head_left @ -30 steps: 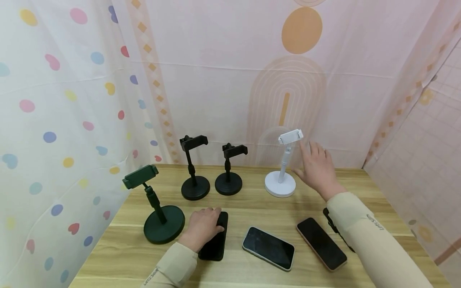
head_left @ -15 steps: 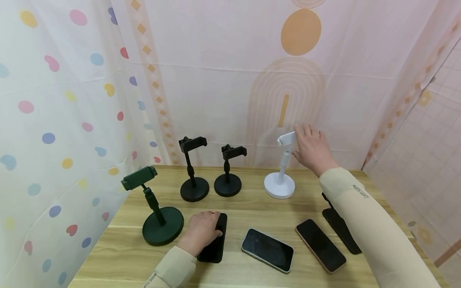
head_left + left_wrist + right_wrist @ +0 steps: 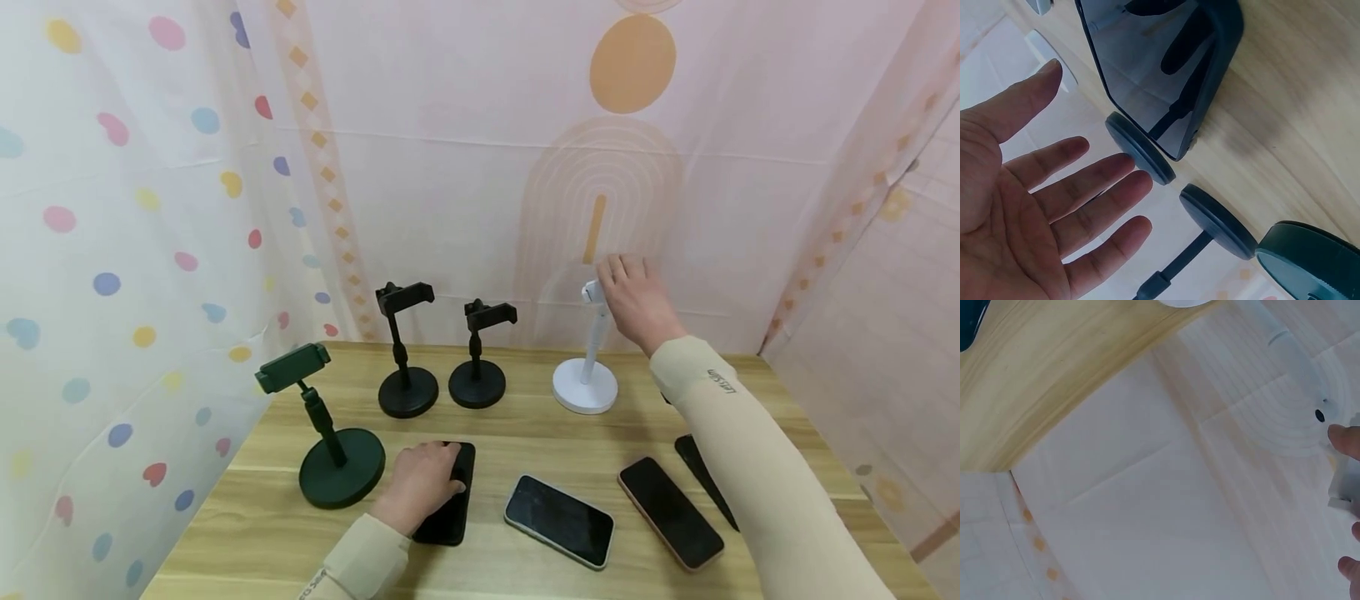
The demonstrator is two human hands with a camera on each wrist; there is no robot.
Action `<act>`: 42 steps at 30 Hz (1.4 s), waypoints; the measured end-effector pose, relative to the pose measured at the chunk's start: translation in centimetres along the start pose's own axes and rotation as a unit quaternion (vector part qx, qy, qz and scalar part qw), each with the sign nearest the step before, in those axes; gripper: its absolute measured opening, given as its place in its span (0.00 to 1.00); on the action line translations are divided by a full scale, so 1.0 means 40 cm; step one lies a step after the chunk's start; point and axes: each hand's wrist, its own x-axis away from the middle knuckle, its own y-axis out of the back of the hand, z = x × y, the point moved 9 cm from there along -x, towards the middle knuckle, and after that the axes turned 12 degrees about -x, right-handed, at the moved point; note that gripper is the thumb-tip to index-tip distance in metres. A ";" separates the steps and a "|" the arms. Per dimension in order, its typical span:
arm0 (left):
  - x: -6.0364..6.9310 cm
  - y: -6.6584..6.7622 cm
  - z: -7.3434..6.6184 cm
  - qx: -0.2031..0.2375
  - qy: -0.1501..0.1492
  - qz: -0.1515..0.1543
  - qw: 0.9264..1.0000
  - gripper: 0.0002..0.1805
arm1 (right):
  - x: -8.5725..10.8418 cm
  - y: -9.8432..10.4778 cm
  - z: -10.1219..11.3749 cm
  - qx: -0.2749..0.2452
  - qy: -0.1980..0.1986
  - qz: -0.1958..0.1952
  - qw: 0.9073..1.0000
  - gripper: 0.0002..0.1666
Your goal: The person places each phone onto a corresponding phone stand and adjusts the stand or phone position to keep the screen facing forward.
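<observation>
Two hands show in my head view: the left hand (image 3: pixel 417 485) over a black phone (image 3: pixel 447 521) on the table (image 3: pixel 525 437), the right hand (image 3: pixel 639 298) at the top of an upright white stand (image 3: pixel 592 354) near the back edge. My left wrist view shows the left fingers (image 3: pixel 1094 190) extended and spread beside the phone. In my right wrist view the thumb (image 3: pixel 1346 441) meets the white clamp (image 3: pixel 1346 480), but most of the hand is cut off, so I can't tell whether it grips.

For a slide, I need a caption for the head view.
Right hand at a white phone stand, left hand over a black phone, wood-grain table below.
</observation>
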 end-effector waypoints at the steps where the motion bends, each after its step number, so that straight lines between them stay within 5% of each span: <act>1: 0.000 0.000 -0.001 -0.001 0.000 0.000 1.000 0.27 | -0.002 -0.004 0.000 0.006 0.000 0.001 1.000 0.31; 9: 0.004 -0.010 -0.005 -0.008 0.000 0.000 1.000 0.25 | -0.003 -0.030 -0.001 0.030 -0.017 0.002 0.999 0.28; 18: 0.009 -0.012 -0.010 -0.006 -0.004 -0.003 1.000 0.26 | 0.002 -0.029 -0.010 -0.051 -0.036 -0.036 0.997 0.12; 27: 0.014 -0.011 -0.011 -0.012 -0.005 -0.015 1.000 0.25 | 0.013 -0.034 -0.029 -0.128 -0.072 -0.023 0.989 0.11; 42: 0.014 -0.017 -0.008 -0.018 -0.006 -0.005 1.000 0.26 | 0.021 -0.037 -0.019 -0.159 -0.066 -0.011 0.985 0.14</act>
